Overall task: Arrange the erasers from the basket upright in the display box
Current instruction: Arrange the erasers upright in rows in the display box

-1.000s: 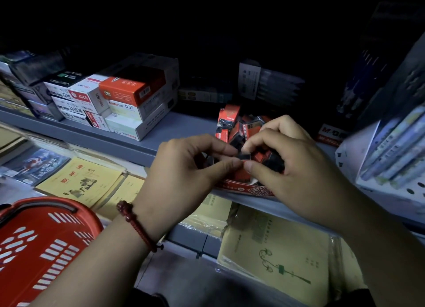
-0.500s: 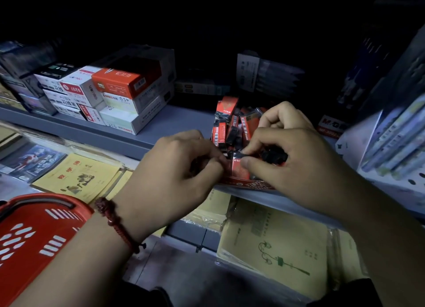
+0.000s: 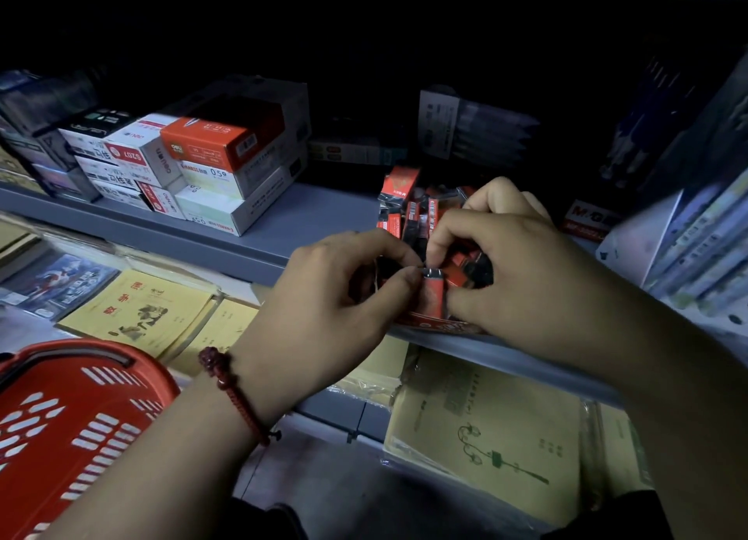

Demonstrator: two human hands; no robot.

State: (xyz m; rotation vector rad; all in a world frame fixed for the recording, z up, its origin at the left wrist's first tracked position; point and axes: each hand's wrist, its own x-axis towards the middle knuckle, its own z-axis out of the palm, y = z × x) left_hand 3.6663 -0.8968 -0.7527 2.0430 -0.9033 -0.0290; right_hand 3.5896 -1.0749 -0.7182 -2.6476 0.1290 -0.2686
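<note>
A red display box point(image 3: 439, 326) sits at the front edge of the grey shelf point(image 3: 291, 223), with several red-and-black erasers point(image 3: 409, 219) standing or leaning inside it. One upright red eraser point(image 3: 434, 290) stands at the box's front. My left hand point(image 3: 324, 300) and my right hand point(image 3: 506, 272) meet over it, both pinching its top end with thumb and fingers. The red basket point(image 3: 77, 426) is at the lower left; its contents are hidden.
Stacked white and orange stationery boxes point(image 3: 202, 163) fill the shelf's left side. Pen packs point(image 3: 469, 130) stand at the back, a tilted display of pens point(image 3: 704, 240) at the right. Yellow exercise books point(image 3: 141, 309) lie on the lower shelf.
Both hands have lowered the eraser from above the box down into its front row. The view shifted slightly, so the basket sits lower left.
</note>
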